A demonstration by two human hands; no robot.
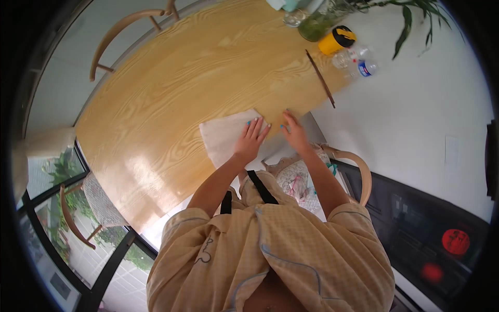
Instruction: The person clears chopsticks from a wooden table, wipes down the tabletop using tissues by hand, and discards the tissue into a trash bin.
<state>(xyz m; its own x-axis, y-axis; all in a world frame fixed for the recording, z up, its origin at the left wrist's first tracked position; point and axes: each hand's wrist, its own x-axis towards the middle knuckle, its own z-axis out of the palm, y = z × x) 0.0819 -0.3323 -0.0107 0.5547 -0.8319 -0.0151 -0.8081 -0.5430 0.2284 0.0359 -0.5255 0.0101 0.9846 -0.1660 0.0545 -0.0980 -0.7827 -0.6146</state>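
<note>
A pale pink cloth (217, 136) lies flat at the near edge of the wooden table (171, 93). Resting on the cloth's right part is my left hand (250, 139), palm down with the fingers spread. My right hand (294, 134) is just right of the cloth, over the table's edge, its fingers apart and nothing seen in them. Some nails on both hands are blue.
Brown chopsticks (320, 79), a yellow cup with a black lid (332, 41), a plastic bottle (358, 68) and a green vase (313, 30) are at the back right. Wooden chairs (122, 34) stand around the table. One chair (365, 174) is beside my right arm.
</note>
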